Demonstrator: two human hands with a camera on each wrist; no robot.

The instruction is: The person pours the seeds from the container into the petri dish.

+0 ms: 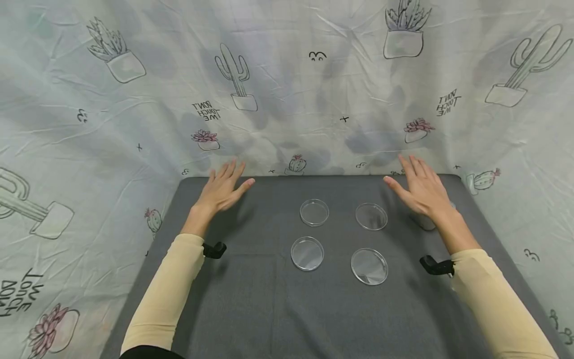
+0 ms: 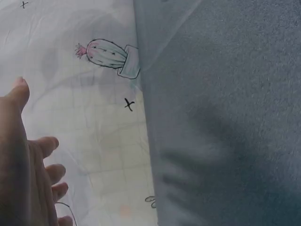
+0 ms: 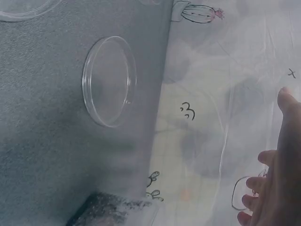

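We hold both hands flat and spread above the far edge of the table [image 1: 251, 309], fingers released and grasping nothing. Our left hand [image 1: 222, 188] hovers over bare grey cloth near the far left corner; our right hand [image 1: 423, 189] hovers near the far right.

Four clear petri dishes sit in a square between the two sets of fingers, all apart from one another. The far right dish [image 1: 371, 216] lies just inside our right thumb and is the nearest to any fingers; the far left dish [image 1: 314, 212] is beside it, and the near left dish [image 1: 307, 253] and near right dish [image 1: 369, 266] lie closer to us, well behind the fingertips.

We judge these dishes light, stiff and smooth, likely to slide on the cloth and to crack if squeezed hard; the low rim, pinched from opposite sides, looks the best place to take hold.

A fifth dish [image 3: 109, 81] shows in the right wrist view, mostly hidden under our right wrist in the head view. We cannot tell whether any dish carries a lid. The cactus-print sheet [image 1: 287, 89] hides everything beyond the table.
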